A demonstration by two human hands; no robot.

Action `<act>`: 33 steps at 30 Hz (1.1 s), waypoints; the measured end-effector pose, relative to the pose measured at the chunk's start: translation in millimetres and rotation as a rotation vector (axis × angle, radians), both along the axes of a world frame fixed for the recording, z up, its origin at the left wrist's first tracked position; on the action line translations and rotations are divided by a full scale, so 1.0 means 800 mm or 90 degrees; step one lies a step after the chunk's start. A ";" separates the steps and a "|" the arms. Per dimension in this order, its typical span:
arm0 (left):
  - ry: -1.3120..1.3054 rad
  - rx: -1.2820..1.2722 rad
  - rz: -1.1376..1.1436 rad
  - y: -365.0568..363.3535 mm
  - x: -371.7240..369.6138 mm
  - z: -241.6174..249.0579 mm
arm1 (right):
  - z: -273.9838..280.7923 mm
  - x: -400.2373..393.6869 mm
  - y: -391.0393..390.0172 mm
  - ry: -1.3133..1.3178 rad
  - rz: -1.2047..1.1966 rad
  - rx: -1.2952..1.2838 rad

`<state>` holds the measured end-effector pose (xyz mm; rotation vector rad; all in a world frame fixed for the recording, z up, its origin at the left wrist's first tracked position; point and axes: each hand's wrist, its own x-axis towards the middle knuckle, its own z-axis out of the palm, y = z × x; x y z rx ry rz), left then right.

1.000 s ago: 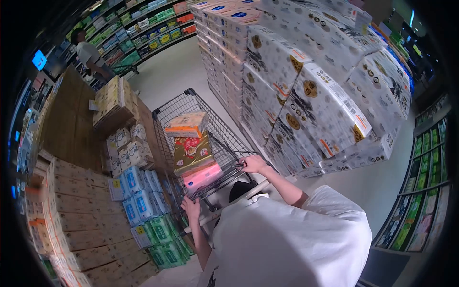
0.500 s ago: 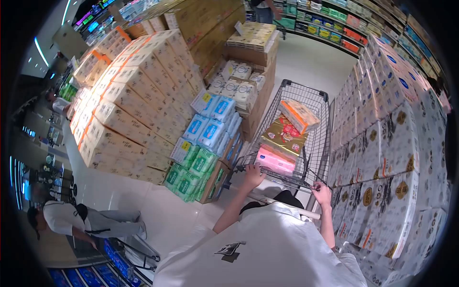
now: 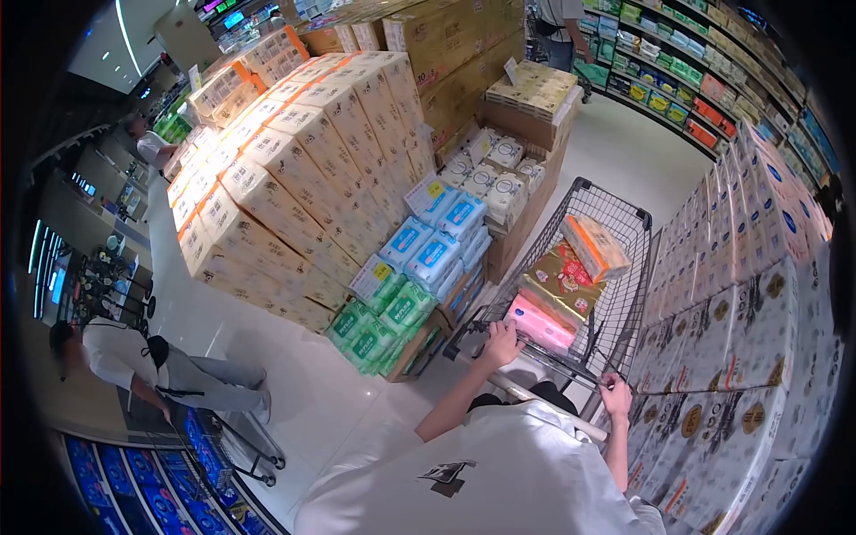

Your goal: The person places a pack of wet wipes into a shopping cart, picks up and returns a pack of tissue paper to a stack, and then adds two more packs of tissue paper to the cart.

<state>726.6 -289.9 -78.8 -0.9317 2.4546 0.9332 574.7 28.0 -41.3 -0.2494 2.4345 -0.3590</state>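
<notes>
A wire shopping cart stands in front of me. My left hand has its fingers curled over the near rim of the basket, beside a pink tissue pack. At the right corner of that rim, my right hand is closed on the cart's edge. In the basket, a gold pack with red print lies beyond the pink one. An orange-and-cream tissue pack rests partly on it, tilted. The cart's pale handle bar runs below my hands, close to my body.
Stacked cream tissue packs, blue wipes packs and green packs stand left. Tall stacks of white paper packs line the right side. A person with a cart is at lower left; another person stands ahead.
The view has turned, so the displays and the cart appear further right and lower. Both hands stay on the cart's rim, and the packs inside lie as before.
</notes>
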 end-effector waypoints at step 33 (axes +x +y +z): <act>0.188 -0.079 -0.095 0.005 0.034 -0.049 | 0.009 0.020 0.011 -0.007 0.010 0.036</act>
